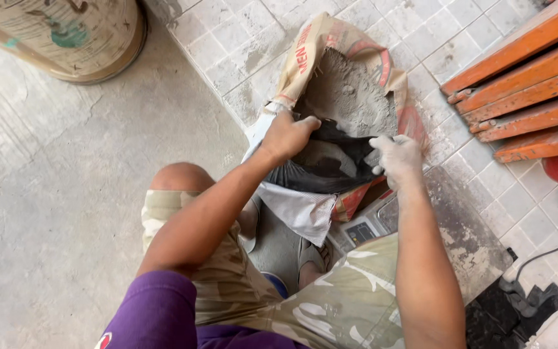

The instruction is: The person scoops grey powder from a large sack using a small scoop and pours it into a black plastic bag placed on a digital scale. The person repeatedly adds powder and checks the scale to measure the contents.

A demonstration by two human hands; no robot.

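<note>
Two hands of mine work at the mouth of a cement sack [356, 71] lying open on the floor, far of my knees. My left hand [287, 134] is clamped on the sack's near edge, fingers hooked over the rim. My right hand [396, 157], dusted grey, is curled on the dark inner liner [321, 171]. Grey powder [347, 97] fills the sack. It rests on pale square floor tiles [240, 32]; bare concrete floor [53, 194] spreads to the left. A scale [366, 227] sits just near the sack. Orange planks [524, 84] lie far right, and a drum [66, 35] stands far left.
</note>
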